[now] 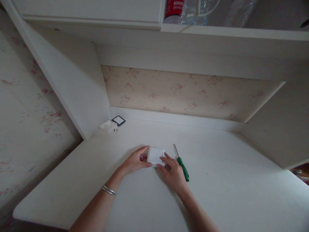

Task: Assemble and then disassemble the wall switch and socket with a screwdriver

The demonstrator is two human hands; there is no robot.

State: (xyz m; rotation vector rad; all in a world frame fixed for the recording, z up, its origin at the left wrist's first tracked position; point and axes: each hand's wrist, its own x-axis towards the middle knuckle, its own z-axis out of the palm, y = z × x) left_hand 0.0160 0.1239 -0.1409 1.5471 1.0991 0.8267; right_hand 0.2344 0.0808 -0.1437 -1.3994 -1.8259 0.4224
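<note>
A square white wall switch (pixel 155 155), its face divided into several panels, is between my hands near the middle of the white desk. My left hand (pixel 137 160) grips its left side, thumb at the near corner and index finger at the far corner. On the right, my right hand (pixel 172 170) holds the near and right edges, with a fingertip on the face by a dark gap along the right panel. A screwdriver (pixel 182 168) with a green handle lies just right of my right hand, its metal tip pointing away from me.
At the desk's back left lie a white plastic box (pixel 107 125), a dark-framed square plate (pixel 118 120) and two small screws (pixel 115 130). White side panels bound the desk (pixel 217 180). Overhead, a shelf (pixel 231 33) holds a red-labelled bottle (pixel 174 9) and clear plastic.
</note>
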